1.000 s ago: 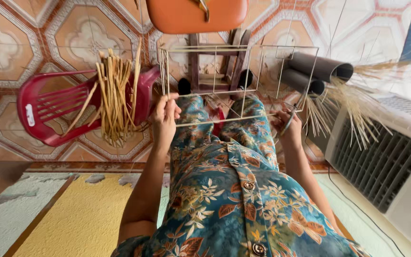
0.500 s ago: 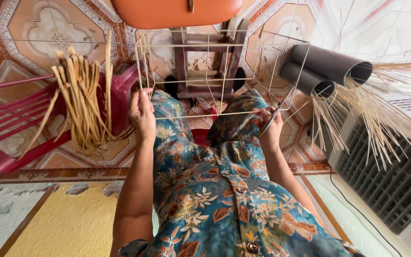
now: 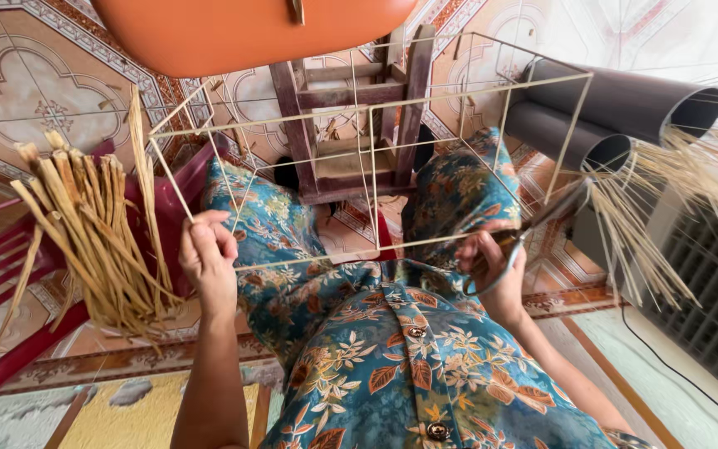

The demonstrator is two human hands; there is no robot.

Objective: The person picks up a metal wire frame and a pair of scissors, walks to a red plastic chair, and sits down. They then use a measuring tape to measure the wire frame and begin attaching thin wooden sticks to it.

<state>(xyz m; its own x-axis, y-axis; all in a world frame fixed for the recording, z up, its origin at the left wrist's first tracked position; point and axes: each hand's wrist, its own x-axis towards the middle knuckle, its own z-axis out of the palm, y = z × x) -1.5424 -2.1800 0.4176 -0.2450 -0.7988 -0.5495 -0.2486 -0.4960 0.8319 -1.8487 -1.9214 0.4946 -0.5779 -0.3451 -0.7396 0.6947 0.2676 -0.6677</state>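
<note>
A pale wire box frame (image 3: 373, 178) rests across my knees, which are covered in blue floral cloth. My left hand (image 3: 208, 252) pinches the frame's near left corner. My right hand (image 3: 492, 270) grips the near right side of the frame and also holds a pair of scissors (image 3: 533, 224), blades pointing up and right. A bundle of dry straw-coloured stalks (image 3: 97, 237) lies on a red plastic chair (image 3: 10, 274) just left of my left hand.
A small wooden stool (image 3: 351, 125) stands beyond the frame on the patterned tile floor. Two dark tubes (image 3: 617, 112) and loose thin straw (image 3: 691, 199) lie at right, over a grey grille. An orange rounded object (image 3: 251, 29) hangs at top. A yellow mat (image 3: 151, 416) lies below.
The view has moved closer and lower. Both hands keep hold of the frame, which now fills more of the picture; the stalk bundle and red chair have shifted left.
</note>
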